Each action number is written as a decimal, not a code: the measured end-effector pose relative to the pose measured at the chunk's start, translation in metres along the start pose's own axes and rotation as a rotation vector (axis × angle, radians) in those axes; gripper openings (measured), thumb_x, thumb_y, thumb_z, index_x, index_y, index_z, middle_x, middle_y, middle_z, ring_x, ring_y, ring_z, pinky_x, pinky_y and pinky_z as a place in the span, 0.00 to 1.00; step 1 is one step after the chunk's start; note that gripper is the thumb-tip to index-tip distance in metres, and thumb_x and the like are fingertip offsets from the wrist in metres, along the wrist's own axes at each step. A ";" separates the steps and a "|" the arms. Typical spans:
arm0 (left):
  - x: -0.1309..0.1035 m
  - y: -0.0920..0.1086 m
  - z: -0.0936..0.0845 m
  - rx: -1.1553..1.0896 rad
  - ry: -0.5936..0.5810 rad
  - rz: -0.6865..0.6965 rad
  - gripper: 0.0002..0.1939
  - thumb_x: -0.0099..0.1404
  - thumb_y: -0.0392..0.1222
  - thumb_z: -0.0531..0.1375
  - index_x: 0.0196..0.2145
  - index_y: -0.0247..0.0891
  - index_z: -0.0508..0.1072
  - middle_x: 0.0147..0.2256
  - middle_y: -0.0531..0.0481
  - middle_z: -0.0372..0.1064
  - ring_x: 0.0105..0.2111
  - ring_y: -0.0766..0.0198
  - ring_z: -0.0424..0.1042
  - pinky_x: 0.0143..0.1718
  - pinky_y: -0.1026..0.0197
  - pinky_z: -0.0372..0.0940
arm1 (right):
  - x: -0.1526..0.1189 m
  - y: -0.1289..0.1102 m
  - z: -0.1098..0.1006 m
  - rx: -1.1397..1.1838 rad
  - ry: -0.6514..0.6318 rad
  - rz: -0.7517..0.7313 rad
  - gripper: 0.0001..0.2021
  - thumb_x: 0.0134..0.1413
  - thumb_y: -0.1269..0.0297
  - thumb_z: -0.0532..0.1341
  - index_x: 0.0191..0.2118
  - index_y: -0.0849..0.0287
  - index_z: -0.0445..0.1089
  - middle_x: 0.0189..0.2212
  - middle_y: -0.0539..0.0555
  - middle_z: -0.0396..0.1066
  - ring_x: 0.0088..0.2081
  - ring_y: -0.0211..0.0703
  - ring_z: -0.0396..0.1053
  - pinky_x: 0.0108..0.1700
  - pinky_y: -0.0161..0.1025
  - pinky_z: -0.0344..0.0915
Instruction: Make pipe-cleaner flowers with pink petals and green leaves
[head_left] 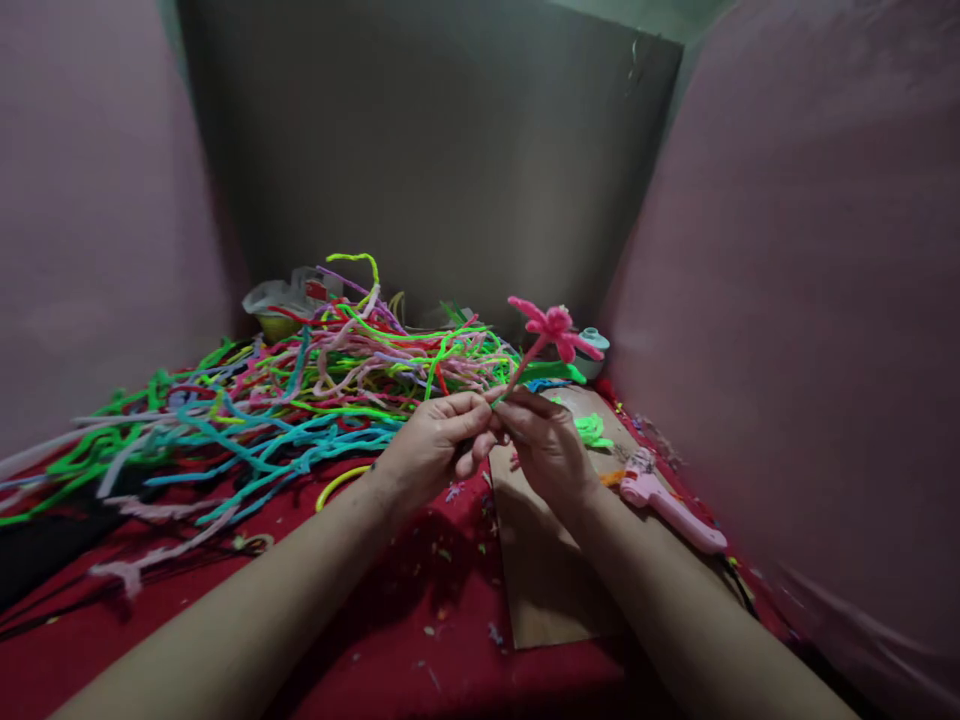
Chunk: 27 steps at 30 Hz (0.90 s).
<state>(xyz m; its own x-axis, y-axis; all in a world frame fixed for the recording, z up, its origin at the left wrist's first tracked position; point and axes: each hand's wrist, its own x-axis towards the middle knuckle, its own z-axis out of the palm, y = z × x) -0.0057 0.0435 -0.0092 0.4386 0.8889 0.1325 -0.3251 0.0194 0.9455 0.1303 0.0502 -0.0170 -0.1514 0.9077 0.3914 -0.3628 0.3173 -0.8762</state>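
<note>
A pink pipe-cleaner flower (555, 328) tilts up and to the right on its pink stem, above my two hands. My left hand (442, 437) is closed, its thumb and fingers pinching at the lower end of the stem. Beside it, touching, my right hand (544, 440) is closed around the same stem from the right. A short bit of green shows between the fingertips. The stem's lowest end is hidden by the fingers.
A large tangled heap of coloured pipe cleaners (360, 370) covers the red cloth (420, 590) at left. A brown board (547, 590) lies under my right arm, with green pieces (592, 431) and a pink glue gun (675, 508). Pink walls flank both sides.
</note>
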 end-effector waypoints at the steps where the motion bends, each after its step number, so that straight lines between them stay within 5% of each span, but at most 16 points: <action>1: -0.001 -0.004 -0.001 0.015 -0.007 -0.008 0.13 0.60 0.46 0.57 0.24 0.35 0.63 0.15 0.58 0.61 0.10 0.79 0.52 0.12 0.73 0.45 | -0.002 0.004 -0.002 -0.014 0.001 -0.006 0.04 0.43 0.67 0.64 0.29 0.58 0.75 0.23 0.49 0.68 0.26 0.36 0.61 0.30 0.35 0.56; 9: -0.003 -0.006 0.002 0.449 0.161 0.143 0.08 0.58 0.42 0.58 0.31 0.34 0.69 0.24 0.53 0.68 0.23 0.70 0.66 0.26 0.68 0.61 | -0.005 0.016 -0.013 -0.145 0.074 -0.021 0.05 0.46 0.64 0.63 0.29 0.58 0.74 0.23 0.48 0.66 0.25 0.35 0.58 0.28 0.35 0.55; 14: -0.002 -0.017 -0.005 0.863 0.323 0.385 0.07 0.57 0.42 0.59 0.30 0.36 0.69 0.27 0.53 0.68 0.28 0.68 0.66 0.32 0.65 0.60 | -0.006 0.017 -0.010 -0.179 0.071 -0.019 0.04 0.45 0.65 0.63 0.24 0.57 0.72 0.21 0.48 0.64 0.24 0.36 0.55 0.26 0.34 0.52; 18: -0.004 -0.026 -0.009 1.076 0.333 0.514 0.05 0.61 0.40 0.56 0.30 0.37 0.69 0.27 0.53 0.66 0.28 0.68 0.64 0.32 0.65 0.58 | -0.008 0.019 -0.008 -0.186 0.081 -0.017 0.04 0.44 0.66 0.63 0.22 0.56 0.71 0.19 0.48 0.62 0.23 0.37 0.54 0.26 0.35 0.52; 22: -0.004 -0.029 -0.011 1.086 0.332 0.543 0.06 0.62 0.38 0.54 0.30 0.37 0.69 0.27 0.52 0.66 0.29 0.67 0.64 0.33 0.65 0.58 | -0.009 0.024 -0.011 -0.248 0.069 -0.026 0.04 0.47 0.63 0.62 0.26 0.56 0.72 0.20 0.48 0.63 0.23 0.37 0.55 0.27 0.36 0.53; 27: -0.001 -0.024 -0.007 0.774 0.325 0.349 0.06 0.59 0.39 0.56 0.26 0.36 0.69 0.23 0.55 0.65 0.25 0.70 0.62 0.28 0.67 0.58 | -0.011 0.018 -0.010 -0.377 0.048 -0.038 0.08 0.50 0.60 0.61 0.26 0.58 0.70 0.20 0.47 0.61 0.25 0.36 0.56 0.29 0.35 0.54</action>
<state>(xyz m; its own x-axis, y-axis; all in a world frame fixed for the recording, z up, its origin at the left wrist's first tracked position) -0.0048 0.0451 -0.0341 0.1248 0.8740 0.4696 0.3099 -0.4840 0.8184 0.1344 0.0480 -0.0396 -0.0981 0.9024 0.4195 -0.0027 0.4213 -0.9069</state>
